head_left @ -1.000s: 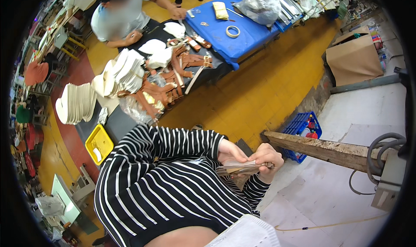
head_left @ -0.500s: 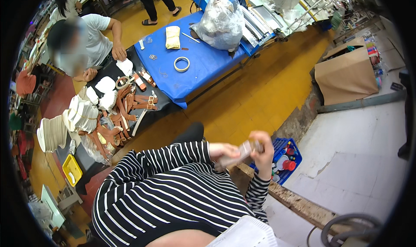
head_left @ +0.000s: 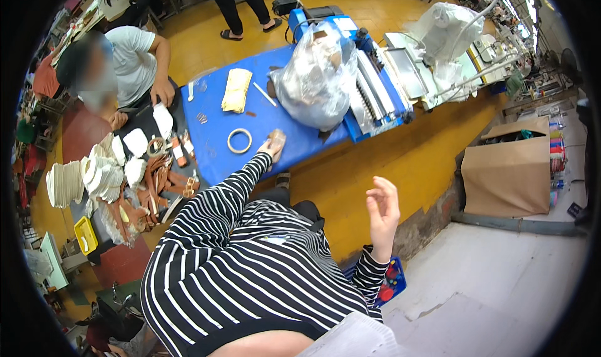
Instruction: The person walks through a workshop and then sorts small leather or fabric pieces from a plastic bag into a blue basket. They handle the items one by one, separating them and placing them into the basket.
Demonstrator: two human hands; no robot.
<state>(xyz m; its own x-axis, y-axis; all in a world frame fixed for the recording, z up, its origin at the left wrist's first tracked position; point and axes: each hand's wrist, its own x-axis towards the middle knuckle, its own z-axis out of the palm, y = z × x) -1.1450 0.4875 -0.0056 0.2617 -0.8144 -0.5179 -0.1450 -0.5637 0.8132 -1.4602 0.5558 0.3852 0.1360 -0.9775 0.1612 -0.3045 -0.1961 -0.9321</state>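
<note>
My left hand (head_left: pixel 270 149) reaches out over the near edge of the blue-covered table (head_left: pixel 213 160). Its fingers are closed on a small brownish block (head_left: pixel 277 138) that seems to have a clear wrap; its exact kind is not plain. Just left of it lies a roll of tape (head_left: pixel 230 145). A folded cream cloth bundle (head_left: pixel 236 91) and a white pen-like stick (head_left: pixel 264 94) rest farther back. My right hand (head_left: pixel 383 214) is raised off to the right, holding nothing, its fingers extended and the thumb apart.
A large clear plastic bag (head_left: pixel 316 75) stands beside a blue roller machine (head_left: pixel 369 100). At left, a co-worker (head_left: pixel 134 62) handles a white piece near brown straps (head_left: pixel 153 188) and stacked cream pieces (head_left: pixel 66 185). A blue crate (head_left: pixel 395 282) sits below my right arm; a cardboard box (head_left: pixel 504 178) stands right.
Both hands were together at the brownish block before my body. Now the right hand has let go, and the left has carried the block forward to the blue table. The view has shifted.
</note>
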